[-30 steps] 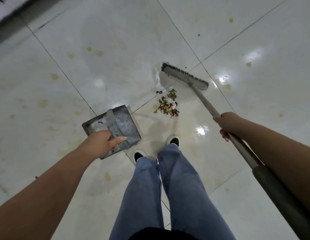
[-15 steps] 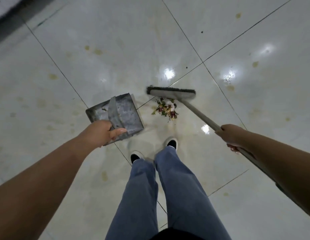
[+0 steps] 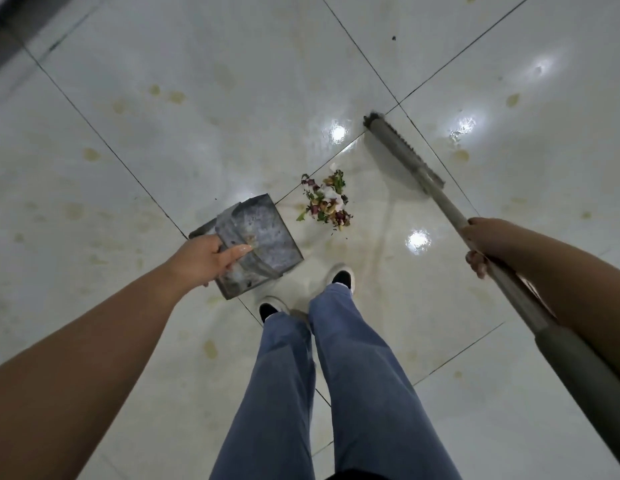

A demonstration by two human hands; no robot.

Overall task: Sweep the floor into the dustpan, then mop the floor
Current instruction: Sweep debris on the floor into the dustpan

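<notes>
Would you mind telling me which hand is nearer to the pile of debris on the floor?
Left. The left hand, gripping the dustpan, sits just left of the debris pile; the right hand, gripping the broom handle, is farther off to the right.

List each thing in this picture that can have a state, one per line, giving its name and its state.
Dustpan: held by the left hand, tilted, next to the debris.
Debris pile: heaped on the floor, outside the dustpan.
Broom: gripped on its handle by the right hand, head apart from the debris.
Floor tiles: glossy, with yellowish stains.
</notes>
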